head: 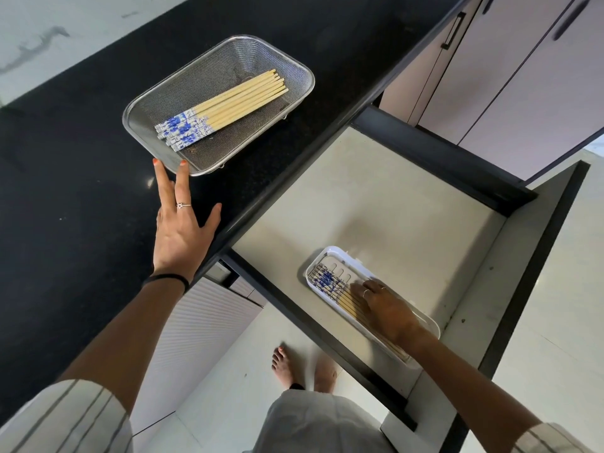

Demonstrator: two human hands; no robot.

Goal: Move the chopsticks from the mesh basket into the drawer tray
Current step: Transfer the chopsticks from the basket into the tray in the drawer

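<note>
I see my left hand (181, 237) with fingers spread beside the mesh basket (295, 68), my right hand (387, 308) resting flat on chopsticks in the drawer tray (330, 251), and I judge the remaining bamboo chopsticks (228, 104) light, stiff, slippery, best pinched together at mid-length.

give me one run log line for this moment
left hand open, fingertips at mesh basket rim | right hand on chopsticks in drawer tray | more chopsticks left in basket
</note>
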